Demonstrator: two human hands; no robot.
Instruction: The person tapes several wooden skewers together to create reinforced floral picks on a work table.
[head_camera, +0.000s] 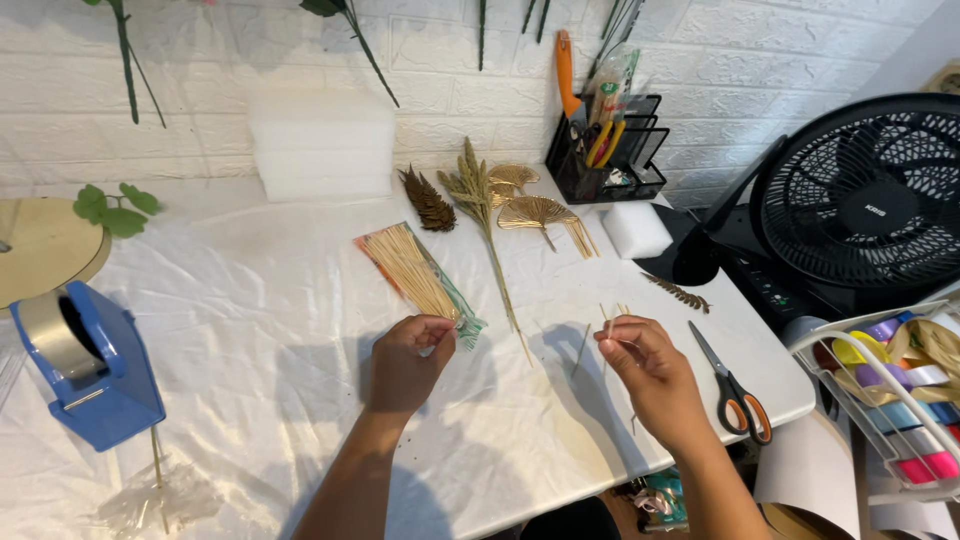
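My left hand (408, 362) is closed on the lower end of a clear packet of thin bamboo skewers (412, 268) that lies slanted on the white-covered table (250, 300). My right hand (648, 372) pinches a few loose skewers (612, 316), their tips standing up above my fingers. One more skewer (582, 350) lies on the cloth between my hands. Dried golden grass stems (480, 210), fan-shaped palm leaves (540, 214) and a brown dried sprig (428, 200) rest farther back.
Black-and-orange scissors (732, 388) lie right of my right hand. A blue tape dispenser (88, 362) stands at the left, a black mesh tool holder (606, 150) and white foam block (634, 230) at the back, a black fan (868, 196) and a ribbon basket (900, 390) at the right.
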